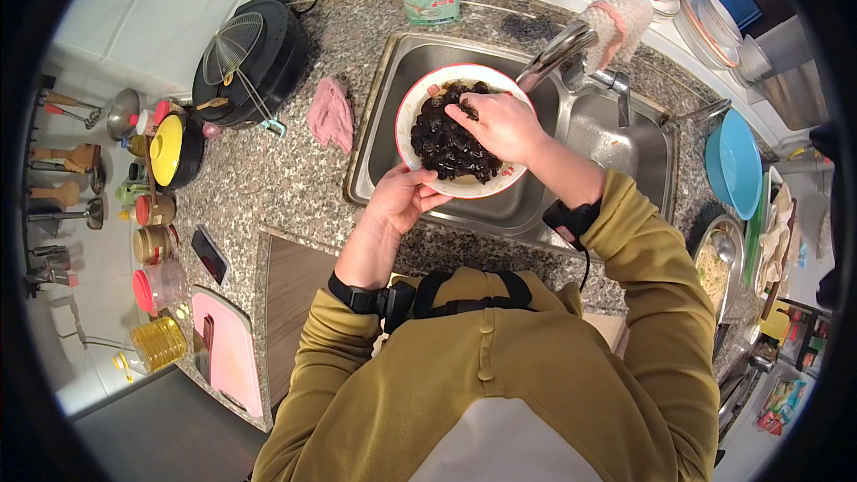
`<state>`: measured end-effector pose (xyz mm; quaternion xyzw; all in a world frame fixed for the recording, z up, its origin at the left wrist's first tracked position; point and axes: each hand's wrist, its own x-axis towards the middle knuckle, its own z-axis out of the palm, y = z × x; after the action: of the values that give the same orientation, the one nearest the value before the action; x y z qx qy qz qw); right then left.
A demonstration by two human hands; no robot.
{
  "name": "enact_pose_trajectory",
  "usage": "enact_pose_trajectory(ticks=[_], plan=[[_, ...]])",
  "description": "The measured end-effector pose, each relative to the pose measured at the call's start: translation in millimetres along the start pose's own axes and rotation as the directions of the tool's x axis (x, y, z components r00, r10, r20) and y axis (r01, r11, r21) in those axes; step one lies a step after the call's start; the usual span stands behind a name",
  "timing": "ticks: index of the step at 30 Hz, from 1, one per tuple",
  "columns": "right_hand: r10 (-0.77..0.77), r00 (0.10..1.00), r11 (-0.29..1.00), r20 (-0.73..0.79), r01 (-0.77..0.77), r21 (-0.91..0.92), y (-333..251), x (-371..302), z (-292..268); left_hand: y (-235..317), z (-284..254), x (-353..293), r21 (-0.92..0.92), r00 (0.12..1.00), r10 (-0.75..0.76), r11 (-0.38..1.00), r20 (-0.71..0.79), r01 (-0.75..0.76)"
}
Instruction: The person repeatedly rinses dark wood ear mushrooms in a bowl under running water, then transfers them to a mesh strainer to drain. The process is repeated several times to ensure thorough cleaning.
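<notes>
Handling of dark pieces in a bowl above a sink. Nearest, the left hand (403, 198) clamps the near rim of a round white bowl with a red edge (471, 190), thumb above, other fingers partly hidden beneath. Within the bowl lies a heap of glossy, black, crinkled pieces (446, 145). The right hand (504, 128) reaches into them from the right; its fingertips are buried, so whether its grip closes on a piece cannot be told. The work appears midway: the pieces are gathered in the bowl and being handled, while none is seen set apart, so their removal seems yet to be done. Beneath the bowl, the left basin of a stainless-steel double sink (378, 156) is largely covered; whether the bowl rests on anything is unclear. Liquid among the pieces is hard to make out. Farther off, a curved chrome tap (555, 55) partly hides behind a pale cloth (622, 25).
</notes>
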<state>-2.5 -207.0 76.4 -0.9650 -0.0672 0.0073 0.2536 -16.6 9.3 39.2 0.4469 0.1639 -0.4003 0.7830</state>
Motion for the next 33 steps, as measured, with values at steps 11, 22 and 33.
enact_pose_trajectory(ticks=[11,22,33], plan=[[-0.263,0.963,0.918,0.063,0.269,-0.292,2.0,-18.7,-12.9,5.1,8.9,-7.6,0.004,1.0,0.004,1.0,0.008,-0.004],[-0.152,0.973,0.984,0.175,0.167,-0.07,10.9,-5.2,18.0,7.7,10.2,-3.8,-0.004,1.0,-0.007,1.0,0.009,0.007],[-0.102,0.991,0.994,0.089,0.106,-0.033,-2.4,1.5,0.7,6.4,3.3,-2.3,-0.032,1.0,-0.011,0.999,0.018,0.011]])
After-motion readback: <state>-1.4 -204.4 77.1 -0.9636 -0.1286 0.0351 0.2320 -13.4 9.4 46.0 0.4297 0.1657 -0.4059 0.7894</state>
